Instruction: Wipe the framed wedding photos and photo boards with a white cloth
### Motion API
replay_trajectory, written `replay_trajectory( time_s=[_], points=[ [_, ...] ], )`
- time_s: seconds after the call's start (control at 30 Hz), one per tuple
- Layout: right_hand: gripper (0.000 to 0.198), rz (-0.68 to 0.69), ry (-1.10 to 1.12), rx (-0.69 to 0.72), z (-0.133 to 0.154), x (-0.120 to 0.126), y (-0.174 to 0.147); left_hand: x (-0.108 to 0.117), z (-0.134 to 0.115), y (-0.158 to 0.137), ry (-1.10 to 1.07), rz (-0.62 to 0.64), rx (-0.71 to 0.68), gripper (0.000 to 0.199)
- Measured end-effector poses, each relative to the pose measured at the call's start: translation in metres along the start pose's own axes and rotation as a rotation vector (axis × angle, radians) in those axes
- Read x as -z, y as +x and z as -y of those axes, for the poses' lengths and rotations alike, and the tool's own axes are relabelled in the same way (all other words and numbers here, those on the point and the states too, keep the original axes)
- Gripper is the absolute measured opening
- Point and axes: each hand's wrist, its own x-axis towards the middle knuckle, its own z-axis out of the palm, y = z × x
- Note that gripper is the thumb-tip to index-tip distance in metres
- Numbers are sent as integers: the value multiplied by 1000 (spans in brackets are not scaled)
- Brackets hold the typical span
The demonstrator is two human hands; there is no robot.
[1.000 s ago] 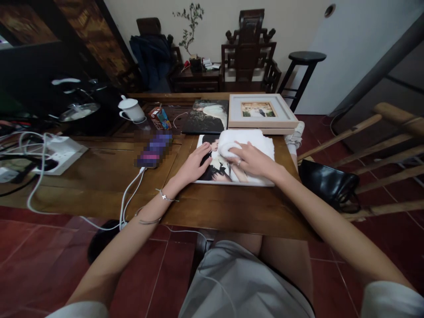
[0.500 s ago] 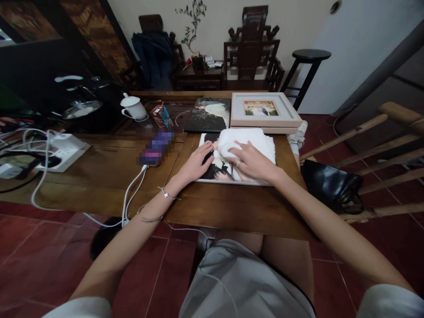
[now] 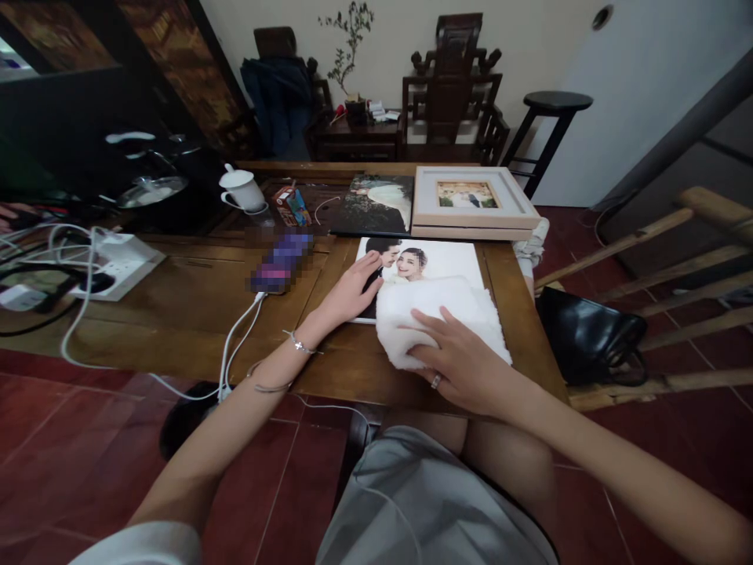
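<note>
A photo panel [image 3: 450,259] showing two people on a white ground lies flat on the wooden table [image 3: 329,361]. My left hand [image 3: 353,292] rests on its left side, fingers stretched out flat. In my right hand [image 3: 456,353] is a folded white towel [image 3: 438,302], gripped at its near side. The towel covers the lower part of the panel and hangs over its near edge. Beyond the panel lie a dark photo panel [image 3: 380,202] and a pale framed picture [image 3: 435,212], which rests on another frame.
Left of my hands lies a phone [image 3: 282,263], its screen blurred, with white cables [image 3: 227,345]. Farther left are a power strip [image 3: 123,271], a lidded white cup [image 3: 242,191] and a drink carton [image 3: 292,205]. A black bag [image 3: 588,333] sits on a wooden chair [image 3: 641,243] at the right.
My right hand has drawn the towel toward me, from the panel's upper part to its near edge. The pictured faces are now uncovered. My left hand stays on the panel.
</note>
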Motion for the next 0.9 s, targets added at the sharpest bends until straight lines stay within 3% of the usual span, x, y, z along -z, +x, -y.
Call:
replay_trajectory(
  time_s=[0.2, 0.33, 0.53, 0.73, 0.9],
  points=[
    [28, -102, -19, -101, -36, 0, 21, 0, -1, 0, 16, 18, 5, 51],
    [32, -79, -54, -173, -60, 6, 45, -1, 1, 1, 2, 10, -7, 52],
    [36, -147, -67, -154, -85, 15, 81, -5, 8, 0, -14, -21, -24, 48],
    [32, -117, -128, -145, -95, 15, 96, -4, 10, 1, -17, -16, -42, 49],
    [34, -60, -131, -91, -83, 14, 79, -6, 13, 2, -12, -10, -40, 49]
  ],
)
